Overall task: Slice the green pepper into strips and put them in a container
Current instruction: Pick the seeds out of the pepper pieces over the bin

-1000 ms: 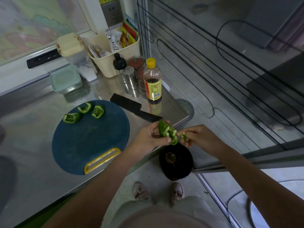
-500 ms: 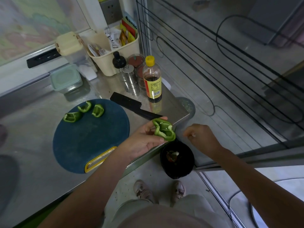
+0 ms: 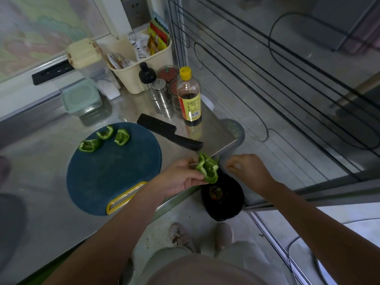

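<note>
The green pepper piece (image 3: 207, 170) is a hollowed section with its pale inside facing up, held in the air just past the right edge of the countertop (image 3: 41, 202), near that edge's front end and above a black bin (image 3: 223, 204) on the floor. The left hand (image 3: 178, 177) grasps it, thumb on top and fingers curled underneath. The right hand (image 3: 249, 171) hangs just beside the pepper piece, apart from it, fingers drawn in toward the thumb; whether they pinch anything is too small to tell. A stem core (image 3: 215, 192) lies inside the bin.

Three more pepper chunks (image 3: 106, 132) lie close together at the far left edge of the round blue cutting board (image 3: 115, 171), which sits in the middle of the countertop with its yellow handle toward the front edge. A black knife (image 3: 168, 132) lies flat on the steel just beside the board's far right edge, handle pointing to the right front corner.

Toward the back right corner stand a soy sauce bottle (image 3: 189, 95) with a yellow cap, a metal shaker (image 3: 160, 93) and a cream caddy (image 3: 141, 75) stuffed with packets. A clear container (image 3: 81, 97) with a pale green lid sits closed near the back edge, well apart from the board
</note>
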Demonstrator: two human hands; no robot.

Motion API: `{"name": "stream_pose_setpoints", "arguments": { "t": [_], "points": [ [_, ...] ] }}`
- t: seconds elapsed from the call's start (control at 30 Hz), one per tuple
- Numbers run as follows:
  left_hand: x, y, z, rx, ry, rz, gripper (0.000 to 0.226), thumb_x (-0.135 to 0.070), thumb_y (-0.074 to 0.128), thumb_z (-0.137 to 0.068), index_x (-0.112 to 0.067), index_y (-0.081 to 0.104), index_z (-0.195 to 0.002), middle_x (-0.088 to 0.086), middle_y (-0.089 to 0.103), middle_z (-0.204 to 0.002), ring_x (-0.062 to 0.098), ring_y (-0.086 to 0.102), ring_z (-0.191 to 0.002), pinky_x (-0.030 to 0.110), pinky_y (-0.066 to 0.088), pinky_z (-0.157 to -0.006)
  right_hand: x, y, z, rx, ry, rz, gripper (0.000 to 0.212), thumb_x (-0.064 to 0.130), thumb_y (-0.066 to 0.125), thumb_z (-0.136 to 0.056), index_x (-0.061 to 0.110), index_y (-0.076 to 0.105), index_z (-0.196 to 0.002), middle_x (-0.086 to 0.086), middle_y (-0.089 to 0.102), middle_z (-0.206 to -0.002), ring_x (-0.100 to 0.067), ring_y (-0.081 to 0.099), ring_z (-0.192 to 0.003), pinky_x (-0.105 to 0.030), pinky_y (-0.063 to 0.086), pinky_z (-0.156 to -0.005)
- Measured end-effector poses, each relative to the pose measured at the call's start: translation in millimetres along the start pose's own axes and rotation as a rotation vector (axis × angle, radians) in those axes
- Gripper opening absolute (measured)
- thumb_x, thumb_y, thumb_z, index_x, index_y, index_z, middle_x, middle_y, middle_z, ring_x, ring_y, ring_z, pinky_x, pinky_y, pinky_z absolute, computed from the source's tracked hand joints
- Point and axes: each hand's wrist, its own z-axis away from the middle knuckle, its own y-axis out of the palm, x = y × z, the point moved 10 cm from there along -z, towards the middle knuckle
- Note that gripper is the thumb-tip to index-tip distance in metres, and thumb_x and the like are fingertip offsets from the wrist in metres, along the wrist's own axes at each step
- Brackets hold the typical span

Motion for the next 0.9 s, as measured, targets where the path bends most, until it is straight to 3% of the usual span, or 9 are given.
{"name": "stream_pose_setpoints", "arguments": {
  "t": [0.1,0.2,0.33,0.43,0.57,0.67,0.8,0.9],
  "points": [
    [7,-3,-2,-0.014,-0.046,-0.024,0.036,0.019,0.037,-0.088,0.007,0.050,-0.120,0.020,0.064,-0.103,0.021,0.070,-0.082,0.030,0.058,-0.077,1,-4,-3,-0.014,0.002,-0.052,0.018,-0.005,0.065,-0.077,0.009,0.075,-0.084,-0.002,0.074,-0.084,-0.016,0.068,-0.079,-0.022,0.047,-0.073],
    [12,-8,-4,-0.041,-0.082,-0.037,0.036,0.013,0.040,-0.090,0.010,0.048,-0.125,0.023,0.064,-0.106,0.024,0.070,-0.085,0.031,0.058,-0.078,14,-7,-4,0.013,-0.040,-0.145,0.022,-0.003,0.056,-0.086,0.008,0.073,-0.095,0.001,0.072,-0.093,0.002,0.060,-0.082,-0.005,0.042,-0.073],
    [12,-10,-7,-0.042,-0.102,-0.058,0.036,0.010,0.040,-0.090,0.009,0.050,-0.124,0.025,0.065,-0.106,0.029,0.069,-0.090,0.034,0.058,-0.079,28,-2,-2,0.110,-0.120,-0.245,0.031,-0.008,0.052,-0.079,0.012,0.068,-0.096,0.000,0.061,-0.096,-0.004,0.057,-0.088,-0.020,0.046,-0.075],
    [8,-7,-6,-0.019,-0.112,-0.117,0.037,0.009,0.041,-0.090,0.009,0.050,-0.126,0.028,0.063,-0.108,0.030,0.068,-0.091,0.033,0.058,-0.077,32,-3,-3,0.106,-0.115,-0.301,0.023,-0.002,0.060,-0.083,0.017,0.065,-0.096,0.000,0.057,-0.096,0.003,0.054,-0.088,-0.018,0.046,-0.076],
    [1,6,-3,0.063,-0.119,-0.142,0.032,0.006,0.039,-0.092,0.009,0.052,-0.121,0.024,0.067,-0.103,0.032,0.068,-0.092,0.032,0.057,-0.079,39,-7,-7,0.083,-0.115,-0.336,0.013,0.015,0.071,-0.083,0.021,0.068,-0.093,0.001,0.055,-0.092,-0.008,0.056,-0.084,-0.024,0.049,-0.074],
    [-3,11,-1,0.096,-0.122,-0.129,0.029,0.002,0.040,-0.093,0.004,0.056,-0.117,0.020,0.069,-0.102,0.031,0.069,-0.092,0.033,0.057,-0.083,41,-8,-7,0.081,-0.124,-0.390,0.017,0.012,0.072,-0.080,0.022,0.071,-0.093,0.000,0.055,-0.095,-0.010,0.057,-0.083,-0.028,0.050,-0.076],
    [-10,13,3,0.106,-0.103,-0.143,0.028,-0.007,0.045,-0.088,0.001,0.058,-0.112,0.016,0.071,-0.099,0.027,0.070,-0.085,0.026,0.058,-0.068,47,-12,-3,0.073,-0.202,-0.345,0.020,0.012,0.070,-0.082,0.019,0.073,-0.100,0.001,0.055,-0.099,-0.015,0.057,-0.093,-0.028,0.048,-0.080],
    [-16,12,3,0.097,-0.079,-0.227,0.033,-0.010,0.048,-0.087,0.001,0.056,-0.117,0.016,0.070,-0.100,0.026,0.070,-0.084,0.026,0.058,-0.066,58,-15,0,0.066,-0.304,-0.236,0.022,0.022,0.063,-0.083,0.016,0.072,-0.102,0.004,0.053,-0.102,-0.013,0.056,-0.094,-0.025,0.047,-0.082]
  ]
}}
